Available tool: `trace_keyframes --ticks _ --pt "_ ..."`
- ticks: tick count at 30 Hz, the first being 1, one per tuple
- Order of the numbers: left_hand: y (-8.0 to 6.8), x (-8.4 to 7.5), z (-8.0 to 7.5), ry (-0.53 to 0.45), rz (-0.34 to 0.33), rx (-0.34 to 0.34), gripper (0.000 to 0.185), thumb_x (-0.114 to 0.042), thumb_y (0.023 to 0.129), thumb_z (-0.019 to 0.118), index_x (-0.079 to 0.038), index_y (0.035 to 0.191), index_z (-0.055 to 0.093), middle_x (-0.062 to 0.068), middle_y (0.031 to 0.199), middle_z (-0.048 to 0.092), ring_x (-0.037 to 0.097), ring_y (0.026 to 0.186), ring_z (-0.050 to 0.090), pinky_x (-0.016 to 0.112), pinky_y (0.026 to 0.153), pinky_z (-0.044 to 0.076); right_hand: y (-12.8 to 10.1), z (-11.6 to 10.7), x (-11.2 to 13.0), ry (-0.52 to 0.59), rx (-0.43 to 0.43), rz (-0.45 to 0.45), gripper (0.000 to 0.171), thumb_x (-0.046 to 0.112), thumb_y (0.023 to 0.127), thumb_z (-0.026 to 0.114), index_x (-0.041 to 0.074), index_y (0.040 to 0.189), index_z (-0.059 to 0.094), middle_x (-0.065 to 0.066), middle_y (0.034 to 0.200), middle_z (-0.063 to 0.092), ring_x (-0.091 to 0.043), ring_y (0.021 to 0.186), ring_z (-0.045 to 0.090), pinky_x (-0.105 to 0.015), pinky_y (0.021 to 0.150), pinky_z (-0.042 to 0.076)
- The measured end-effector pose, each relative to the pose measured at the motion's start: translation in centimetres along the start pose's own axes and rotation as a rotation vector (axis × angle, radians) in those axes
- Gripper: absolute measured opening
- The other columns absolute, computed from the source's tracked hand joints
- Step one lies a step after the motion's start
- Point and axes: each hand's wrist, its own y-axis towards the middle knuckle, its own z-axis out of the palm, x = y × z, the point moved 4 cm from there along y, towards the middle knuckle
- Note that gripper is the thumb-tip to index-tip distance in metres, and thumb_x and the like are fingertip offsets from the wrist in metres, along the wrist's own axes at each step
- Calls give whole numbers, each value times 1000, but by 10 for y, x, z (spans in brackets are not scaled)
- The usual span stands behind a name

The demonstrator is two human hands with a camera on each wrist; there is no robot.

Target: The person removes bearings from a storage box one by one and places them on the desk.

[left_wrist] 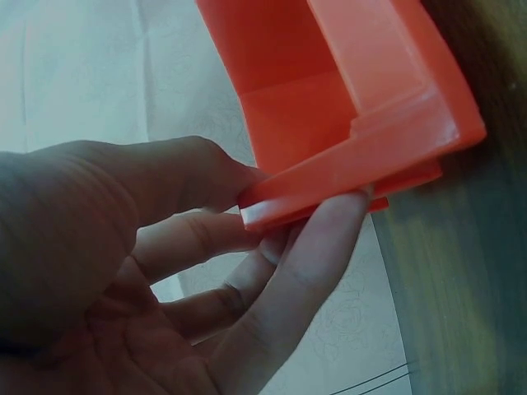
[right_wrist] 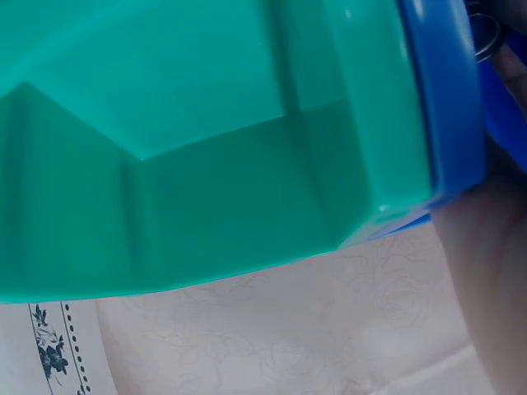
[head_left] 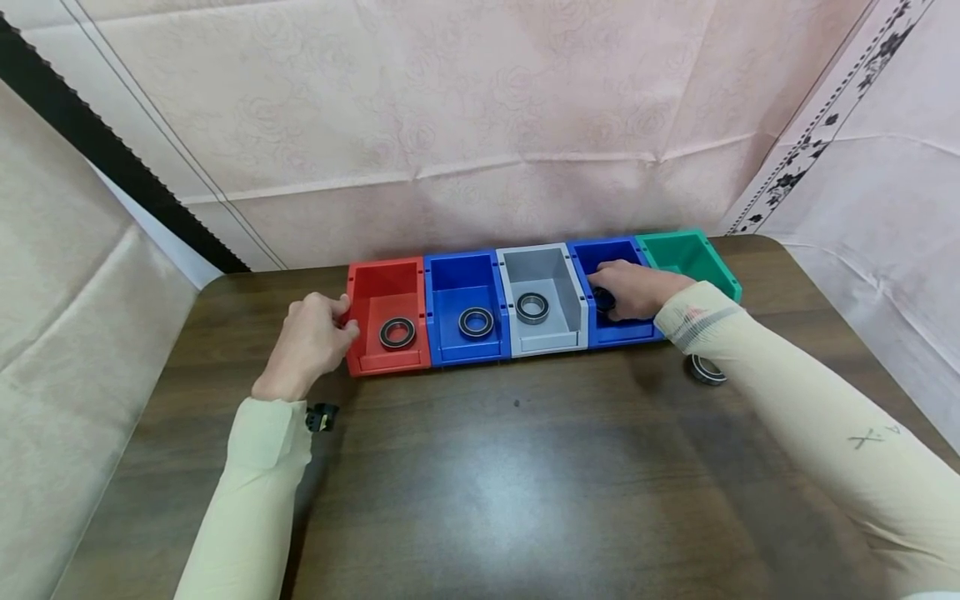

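Observation:
A row of joined plastic bins runs along the back of the table. At its left end my left hand (head_left: 303, 346) pinches the side wall of the red bin (head_left: 386, 287), thumb inside and fingers outside in the left wrist view. My right hand (head_left: 637, 287) reaches into the second blue bin (head_left: 626, 334) and holds a dark ring bearing (head_left: 602, 302), partly hidden by the fingers. Single bearings lie in the red bin, the first blue bin (head_left: 459, 275) and the grey bin (head_left: 536, 271). The right wrist view shows mostly the green bin (right_wrist: 239, 197).
Another bearing (head_left: 705, 370) lies on the brown wooden table (head_left: 480, 467), in front of the green bin and partly behind the right sleeve. Pale patterned cloth (head_left: 480, 108) hangs close behind the bins, with more cloth at both sides.

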Motion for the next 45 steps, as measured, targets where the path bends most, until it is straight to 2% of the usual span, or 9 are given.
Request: trace_keyframes --ticks 7,11,24,32,45 --pt "1 0 0 -5 4 -3 49 -6 98 59 2 146 51 26 155 44 24 69 56 25 56 50 -1 -2 -2 -33 8 -20 61 9 86 79 1 143 57 -21 131 64 -38 121 62 -59 103 50" --pt "1 0 0 -4 4 -3 49 -6 98 59 2 146 50 26 155 44 24 69 56 25 56 49 -4 -5 0 -29 8 -66 60 7 85 80 2 141 59 -20 131 65 -38 121 63 -59 103 51" --pt "0 1 -1 -2 5 -1 50 -7 98 58 2 147 49 26 154 44 24 66 54 26 54 48 -17 -18 1 -6 -23 -157 47 5 81 82 10 126 69 -16 127 67 -36 120 63 -58 103 51" --pt "0 1 0 -5 4 -1 49 -6 98 59 3 146 51 26 155 44 24 66 54 26 53 48 -29 -29 3 -3 -48 -176 40 6 81 83 16 118 72 -11 122 68 -32 116 63 -57 100 54" --pt "-1 -1 0 -6 6 -2 48 -6 98 58 3 145 52 26 155 44 24 67 55 25 55 49 -54 -39 11 -1 -67 -156 42 10 81 84 20 120 72 -9 122 65 -33 117 61 -57 99 55"
